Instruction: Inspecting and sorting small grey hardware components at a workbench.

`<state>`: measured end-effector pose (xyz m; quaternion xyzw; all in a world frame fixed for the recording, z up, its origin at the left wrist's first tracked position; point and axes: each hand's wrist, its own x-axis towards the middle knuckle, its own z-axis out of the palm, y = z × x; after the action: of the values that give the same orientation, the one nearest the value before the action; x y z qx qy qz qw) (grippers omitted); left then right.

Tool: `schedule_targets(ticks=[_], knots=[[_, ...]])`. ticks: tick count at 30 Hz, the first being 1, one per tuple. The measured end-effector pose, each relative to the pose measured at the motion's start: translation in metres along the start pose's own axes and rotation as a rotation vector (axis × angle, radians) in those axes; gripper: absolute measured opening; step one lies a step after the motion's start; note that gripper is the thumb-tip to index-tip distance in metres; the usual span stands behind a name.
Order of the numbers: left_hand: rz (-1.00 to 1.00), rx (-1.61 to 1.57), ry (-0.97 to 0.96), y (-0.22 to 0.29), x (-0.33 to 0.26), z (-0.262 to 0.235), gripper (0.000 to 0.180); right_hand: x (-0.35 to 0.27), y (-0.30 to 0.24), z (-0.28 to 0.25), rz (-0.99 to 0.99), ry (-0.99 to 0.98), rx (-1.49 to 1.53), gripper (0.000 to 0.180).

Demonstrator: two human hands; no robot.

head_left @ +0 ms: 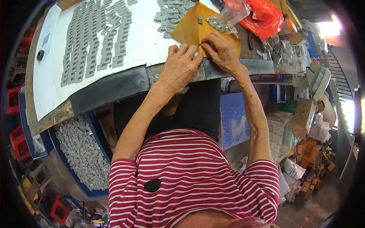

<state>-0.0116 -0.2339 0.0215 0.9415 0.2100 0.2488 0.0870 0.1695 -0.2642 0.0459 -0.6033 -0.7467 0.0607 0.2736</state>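
Observation:
At the near edge of the workbench, my left hand (pixel 180 68) is closed with curled fingers; a small pale bit shows by its thumb, too small to name. Close beside it, my right hand (pixel 223 54) pinches thumb and forefinger together over a brownish-yellow sheet (pixel 186 30). Whatever sits in that pinch is hidden. One small grey part (pixel 200 20) lies on the sheet beyond my hands. To its right is a pile of tiny shiny metal pieces (pixel 219 25), partly under a clear plastic bag (pixel 234 12).
Rows of flat grey parts (pixel 91 45) cover the white sheet (pixel 47 85) at left, with a loose heap (pixel 167 22) farther right. A red plastic bag (pixel 264 19) lies at the back right. Below the bench stands a blue bin (pixel 93 193) full of grey parts.

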Motion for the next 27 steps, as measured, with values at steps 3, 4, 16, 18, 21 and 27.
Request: schedule_targets(ticks=[3,4,16,18,21,27], knots=[[0.001,0.005,0.007,0.0,0.0,0.0,0.039,-0.001,0.001,0.0,-0.04,-0.001,-0.018,0.01],[0.02,0.017,0.039,0.0,0.0,0.001,0.034,-0.001,0.001,0.001,-0.067,0.0,-0.033,0.01],[0.009,0.018,-0.005,0.0,0.0,-0.001,0.044,0.007,0.008,0.006,-0.091,-0.05,-0.206,0.011],[0.011,0.015,-0.01,0.0,-0.001,-0.001,0.043,0.009,0.004,0.002,-0.022,-0.072,-0.116,0.01],[0.006,0.037,0.006,0.0,-0.001,0.0,0.041,0.01,0.003,0.001,0.06,-0.094,-0.022,0.009],[0.008,0.025,0.004,0.001,0.001,-0.001,0.039,0.01,0.007,0.003,0.062,-0.001,-0.101,0.01]])
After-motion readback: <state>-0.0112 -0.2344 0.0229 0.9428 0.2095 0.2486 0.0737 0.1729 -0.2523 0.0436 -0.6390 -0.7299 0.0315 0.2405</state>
